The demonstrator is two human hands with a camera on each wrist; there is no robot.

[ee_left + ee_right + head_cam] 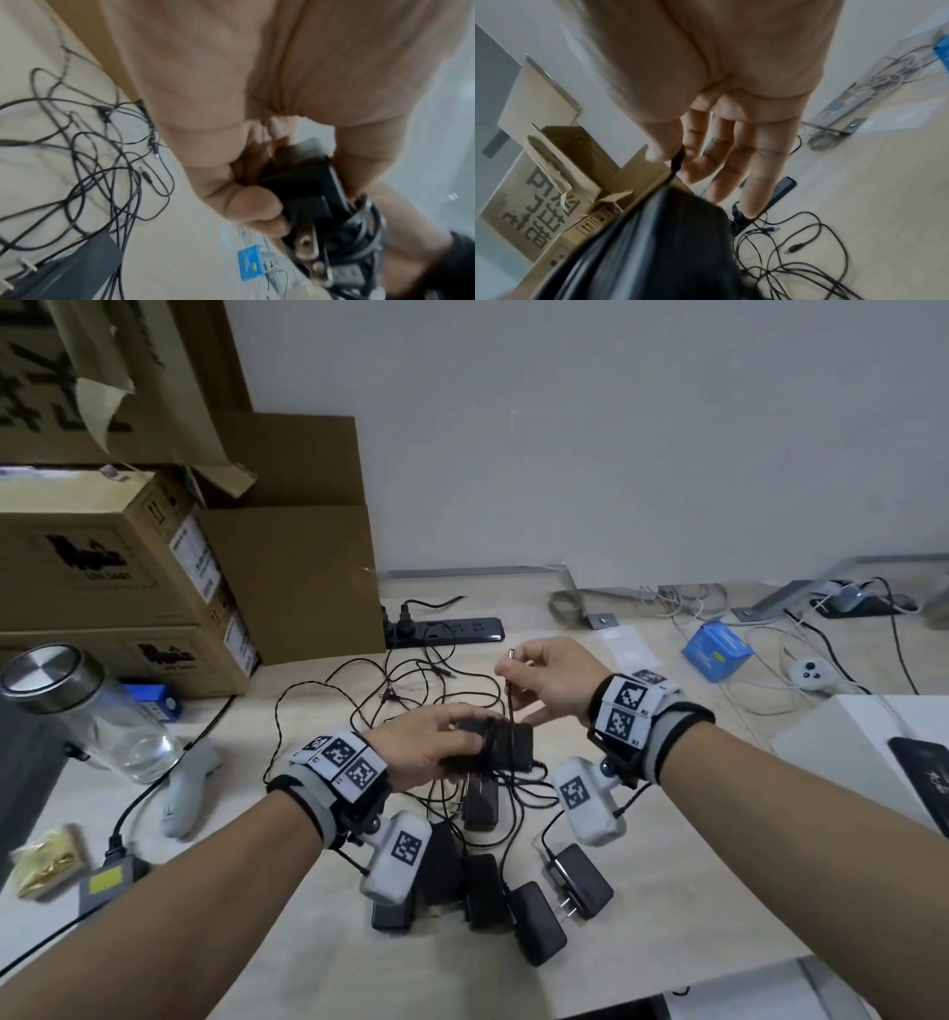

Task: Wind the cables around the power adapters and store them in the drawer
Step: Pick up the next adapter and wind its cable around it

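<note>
My left hand (457, 742) grips a black power adapter (511, 744) above the middle of the table, with several turns of its cable wound round the body. In the left wrist view the adapter (306, 188) shows its two metal prongs (308, 243) beside the wound cable (359, 227). My right hand (513, 670) pinches the free cable end (511, 660) between thumb and forefinger just above the adapter, and the other fingers are straight. The right wrist view shows that pinch on the cable end (677, 160). Several loose adapters (485, 891) lie near the front edge. No drawer is in view.
Tangled black cables (405, 690) spread behind my hands, in front of a black power strip (452, 629). Cardboard boxes (102, 567) stack at the left beside a glass bottle (87, 711). A blue box (716, 649) and a phone (924, 778) lie on the right.
</note>
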